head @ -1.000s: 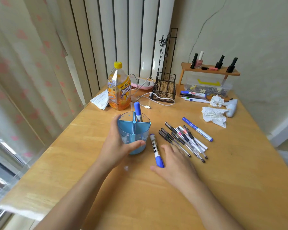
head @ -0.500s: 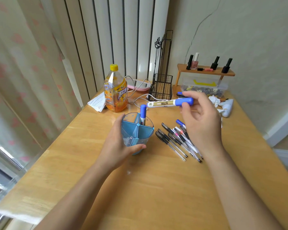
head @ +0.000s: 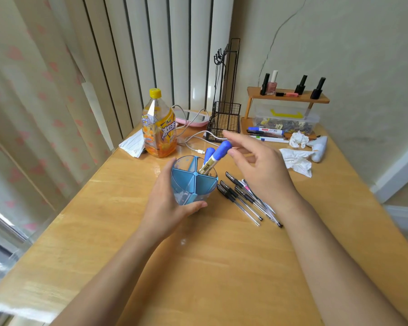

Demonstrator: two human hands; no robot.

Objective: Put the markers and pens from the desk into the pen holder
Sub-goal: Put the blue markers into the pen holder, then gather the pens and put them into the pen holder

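A round blue pen holder (head: 190,184) with dividers stands on the wooden desk (head: 222,255). My left hand (head: 167,205) wraps around its near side. Two blue-capped markers (head: 216,156) lean in its far right compartment. My right hand (head: 259,170) hovers just right of the marker caps, fingers spread, holding nothing. Several black and pink pens (head: 243,196) lie on the desk right of the holder, partly under my right wrist. More markers (head: 266,131) lie at the back near the clear box.
An orange drink bottle (head: 159,128) stands behind the holder, with folded paper (head: 132,144) and a white cable (head: 196,142) beside it. A black wire rack (head: 225,118), a small wooden shelf with bottles (head: 287,96), a clear box (head: 285,122) and crumpled tissues (head: 297,158) fill the back right.
My right hand picked the blue-capped marker off the desk, carried it over the holder, and released it into the compartment beside the first marker. My left hand stayed on the holder.
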